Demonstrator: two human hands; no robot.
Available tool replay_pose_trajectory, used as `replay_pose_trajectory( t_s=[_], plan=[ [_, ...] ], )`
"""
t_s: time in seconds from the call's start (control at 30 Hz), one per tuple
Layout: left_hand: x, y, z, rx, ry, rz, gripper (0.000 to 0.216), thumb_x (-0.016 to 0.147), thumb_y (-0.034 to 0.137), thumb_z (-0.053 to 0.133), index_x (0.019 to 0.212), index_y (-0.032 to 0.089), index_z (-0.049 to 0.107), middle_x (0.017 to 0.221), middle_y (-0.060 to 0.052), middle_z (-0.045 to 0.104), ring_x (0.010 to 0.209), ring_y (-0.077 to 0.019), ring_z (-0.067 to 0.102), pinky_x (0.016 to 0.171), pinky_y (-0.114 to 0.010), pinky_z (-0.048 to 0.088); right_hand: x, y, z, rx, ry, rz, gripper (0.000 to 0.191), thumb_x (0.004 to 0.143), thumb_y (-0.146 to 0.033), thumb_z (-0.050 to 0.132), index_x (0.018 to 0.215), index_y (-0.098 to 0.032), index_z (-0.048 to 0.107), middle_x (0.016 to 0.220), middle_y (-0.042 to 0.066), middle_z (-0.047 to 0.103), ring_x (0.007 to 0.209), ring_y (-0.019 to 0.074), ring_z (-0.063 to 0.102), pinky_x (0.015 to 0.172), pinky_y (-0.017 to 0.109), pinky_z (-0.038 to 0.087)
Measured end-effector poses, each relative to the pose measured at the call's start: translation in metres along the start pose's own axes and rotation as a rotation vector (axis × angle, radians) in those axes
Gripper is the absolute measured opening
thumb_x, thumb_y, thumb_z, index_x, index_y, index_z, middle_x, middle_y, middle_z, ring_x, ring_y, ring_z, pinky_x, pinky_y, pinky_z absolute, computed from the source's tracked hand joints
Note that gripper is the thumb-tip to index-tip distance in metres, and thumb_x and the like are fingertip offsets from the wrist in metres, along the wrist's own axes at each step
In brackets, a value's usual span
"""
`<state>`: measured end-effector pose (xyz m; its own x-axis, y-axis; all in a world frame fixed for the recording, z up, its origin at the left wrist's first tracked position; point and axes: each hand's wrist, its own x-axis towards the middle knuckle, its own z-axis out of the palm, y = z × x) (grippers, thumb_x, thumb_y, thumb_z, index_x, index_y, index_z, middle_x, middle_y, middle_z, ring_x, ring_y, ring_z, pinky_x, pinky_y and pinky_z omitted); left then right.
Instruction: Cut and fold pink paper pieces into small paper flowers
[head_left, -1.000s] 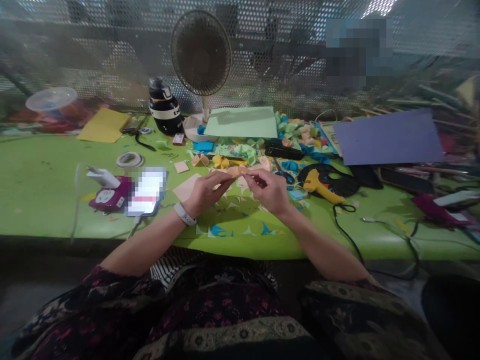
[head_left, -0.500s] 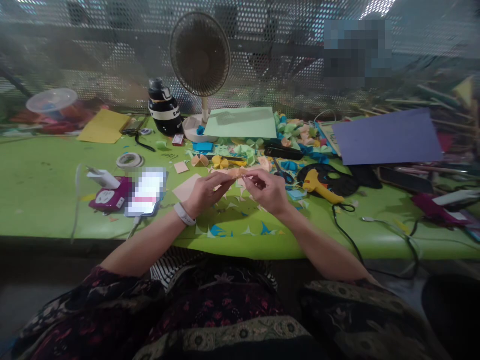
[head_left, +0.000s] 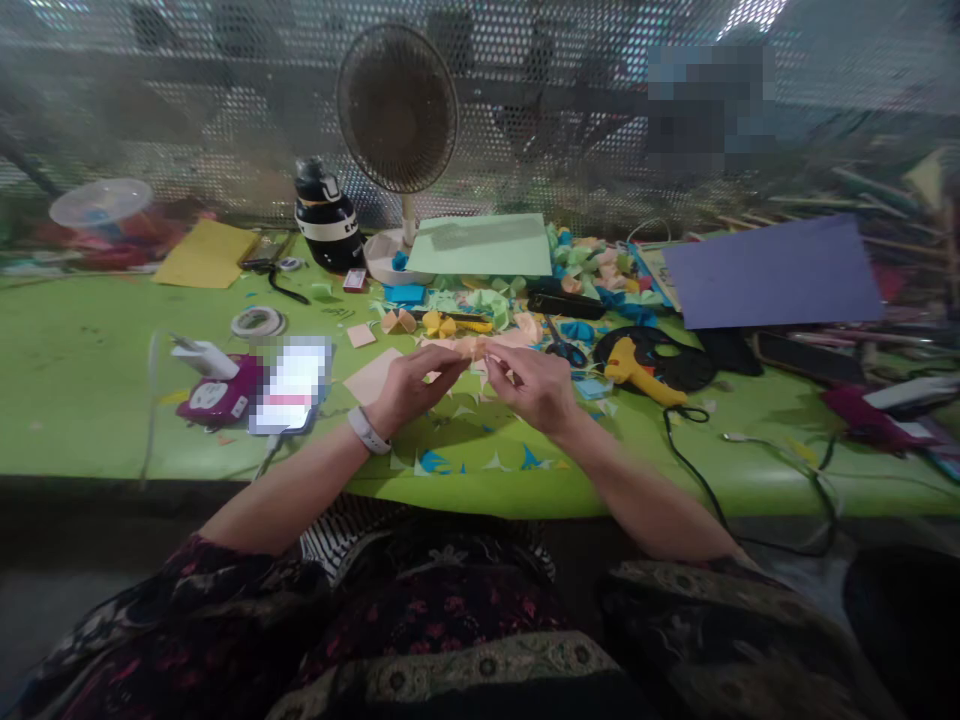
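1. Table (head_left: 90,420): green top, spread under both hands and well out to either side.
2. Purple sheet (head_left: 772,275): well off to the right of the right hand, farther back.
3. Fan (head_left: 397,110): beyond the hands, a little to their left.
4. Green sheet (head_left: 480,245): beyond the hands, just right of the fan's base.
5. Left hand (head_left: 411,385): nearly closed, fingers bent forward, thumb and fingertips pinched on the left side of an orange piece (head_left: 474,346).
6. Right hand (head_left: 536,385): fingers curled in, thumb and forefinger pinched on the piece's right side. Hands near each other, fingertips almost meeting.
7. Bottle (head_left: 328,230): black, upright, beyond the left hand and to its left.
8. Glue gun (head_left: 634,370): yellow, right of the right hand, lying over a black pad (head_left: 694,368).
9. Phone (head_left: 291,385): left of the left hand, screen lit.
10. Peach sheet (head_left: 371,378): beside the left hand, which covers part of it.
11. Scissors (head_left: 564,348): just beyond the right hand.
12. Orange piece: between the two sets of fingertips; fingers hide part, fold unclear.
13. Yellow flower (head_left: 439,323): just beyond the left fingertips.
14. Blue scraps (head_left: 435,461): nearer the body than the hands.
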<state>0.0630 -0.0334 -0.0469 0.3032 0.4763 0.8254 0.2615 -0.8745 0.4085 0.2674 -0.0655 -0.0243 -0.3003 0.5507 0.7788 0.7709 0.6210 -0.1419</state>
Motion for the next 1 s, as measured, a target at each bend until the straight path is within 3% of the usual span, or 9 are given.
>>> replay_pose_trajectory(
  t_s=[0.27,0.57,0.67,0.83,1.0],
  plan=[
    [0.0010,0.0002,-0.0003,-0.064,0.001,-0.035,0.011,0.093,0.026,0.067,0.093,0.016,0.072,0.083,-0.006,0.076,0.072,-0.0116,0.070,0.065,-0.021,0.055,-0.0013,0.0028,0.0014,-0.168,-0.010,-0.078,0.029,0.100,-0.026,0.050,0.112,-0.020,0.076,0.066,0.001,0.072,0.058,0.0131,0.063,0.059,0.028,0.045],
    [-0.0012,0.0001,-0.0006,-0.126,-0.023,-0.142,0.019,0.094,0.032,0.066,0.094,0.014,0.072,0.085,-0.007,0.075,0.072,-0.0118,0.070,0.065,-0.022,0.057,-0.0020,0.0030,0.0009,-0.212,0.019,-0.157,0.032,0.099,-0.021,0.050,0.120,-0.017,0.073,0.062,0.000,0.068,0.056,0.0140,0.059,0.057,0.030,0.044],
    [-0.0022,-0.0017,0.0002,-0.108,-0.014,-0.144,0.019,0.094,0.033,0.066,0.095,0.015,0.072,0.086,-0.007,0.076,0.072,-0.0116,0.071,0.065,-0.022,0.057,-0.0010,0.0034,-0.0008,-0.149,0.063,-0.157,0.034,0.095,-0.021,0.053,0.125,-0.019,0.069,0.078,0.003,0.072,0.069,0.0172,0.064,0.067,0.032,0.050],
    [0.0006,0.0008,-0.0009,-0.032,-0.030,-0.005,0.011,0.093,0.025,0.067,0.092,0.015,0.070,0.079,-0.004,0.075,0.065,-0.0090,0.068,0.059,-0.018,0.053,0.0004,0.0033,-0.0016,-0.082,0.114,-0.142,0.027,0.092,-0.028,0.062,0.118,-0.025,0.067,0.116,0.008,0.069,0.106,0.0263,0.063,0.091,0.044,0.050],
    [0.0034,0.0060,-0.0028,-0.035,-0.085,0.052,0.006,0.092,0.017,0.067,0.097,0.015,0.069,0.082,-0.005,0.075,0.068,-0.0088,0.069,0.060,-0.018,0.054,0.0003,0.0045,0.0022,-0.057,0.056,-0.134,0.016,0.091,-0.025,0.061,0.106,-0.027,0.066,0.126,0.007,0.065,0.117,0.0273,0.059,0.099,0.047,0.046]
  ],
)
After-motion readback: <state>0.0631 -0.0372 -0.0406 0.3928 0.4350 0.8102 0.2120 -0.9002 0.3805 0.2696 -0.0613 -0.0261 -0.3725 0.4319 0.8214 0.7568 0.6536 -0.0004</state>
